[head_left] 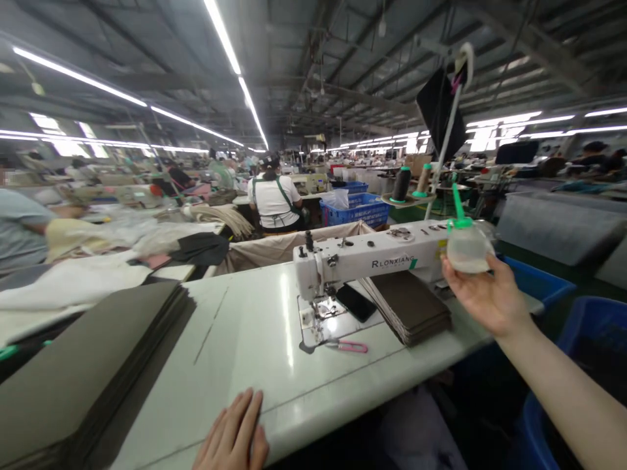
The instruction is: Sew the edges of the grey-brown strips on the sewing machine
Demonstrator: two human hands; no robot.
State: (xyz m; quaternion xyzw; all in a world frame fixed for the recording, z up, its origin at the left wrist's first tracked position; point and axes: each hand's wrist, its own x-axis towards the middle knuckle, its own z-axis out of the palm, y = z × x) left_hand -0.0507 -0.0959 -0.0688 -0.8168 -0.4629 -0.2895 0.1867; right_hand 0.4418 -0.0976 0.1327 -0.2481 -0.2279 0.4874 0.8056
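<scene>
Holding squeeze bottle (pixel 469 250) up near right end of sewing machine (pixel 353 258), right fingers (pixel 500 274) curled round its lower part, green spout pointing up; left fingers (pixel 240 414) straight and fairly close together, resting on table (pixel 245 333) near front edge, nothing in them that I can see

Step in hand looks like just handling bottle tbh; I'd say next move calls for steady, light grip and upright spout, soft-looking plastic could squirt if squeezed

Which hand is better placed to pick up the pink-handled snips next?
Probably the left hand: it rests on the tabletop with the pink-handled snips and appears free, while the right hand holds the squeeze bottle.
</scene>
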